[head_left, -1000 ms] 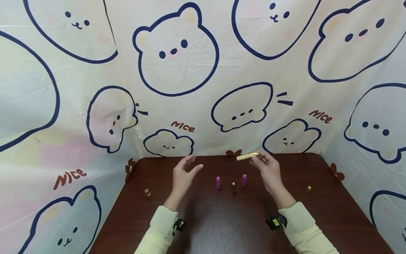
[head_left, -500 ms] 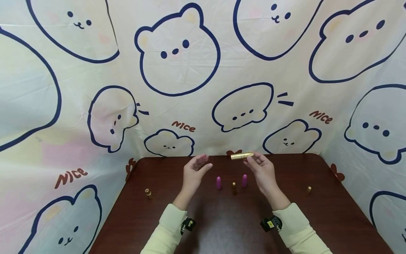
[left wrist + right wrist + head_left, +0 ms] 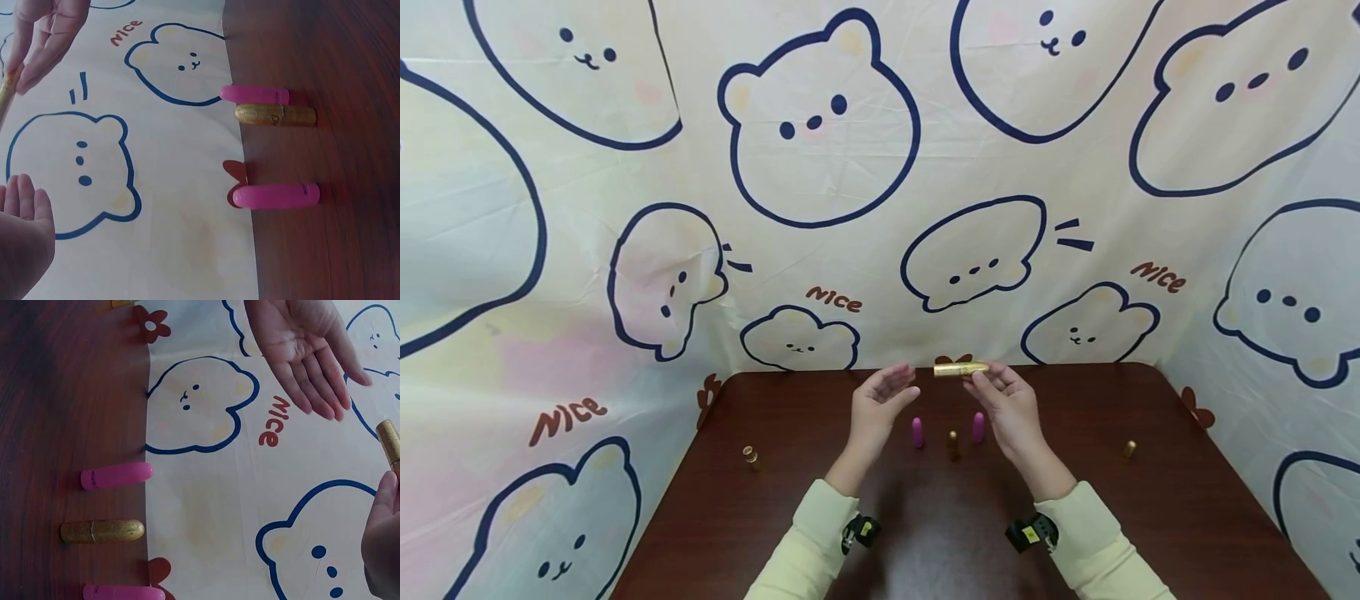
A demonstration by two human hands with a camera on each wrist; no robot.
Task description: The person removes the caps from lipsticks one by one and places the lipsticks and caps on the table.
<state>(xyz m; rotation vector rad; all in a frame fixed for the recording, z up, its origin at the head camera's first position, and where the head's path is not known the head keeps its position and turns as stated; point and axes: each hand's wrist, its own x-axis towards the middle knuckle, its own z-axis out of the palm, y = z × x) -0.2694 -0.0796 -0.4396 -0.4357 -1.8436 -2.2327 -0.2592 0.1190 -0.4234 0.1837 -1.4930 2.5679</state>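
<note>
Above the back of the table, my right hand [image 3: 1011, 414] pinches a gold bullet-shaped lipstick tube [image 3: 951, 369] between thumb and fingertips. It lies nearly level, its free end pointing left. My left hand [image 3: 874, 410] hovers just left of that end with fingers extended and thumb apart, holding nothing. In the right wrist view, the left hand's palm [image 3: 300, 334] faces the tube. Below and between the hands stand three upright tubes: a pink one [image 3: 917, 432], a second gold one [image 3: 275, 115] and another pink one [image 3: 978, 427].
A small gold piece with a ring-like top [image 3: 750, 455] stands on the left of the dark wooden table [image 3: 925, 533]. Another short gold piece [image 3: 1131, 448] is at the right. A cloth printed with bears [image 3: 820, 167] hangs behind the table and along both sides.
Both hands have moved towards each other, the left to the right and the right to the left with the gold lipstick tube, which has turned closer to level. The standing tubes stay put.
</note>
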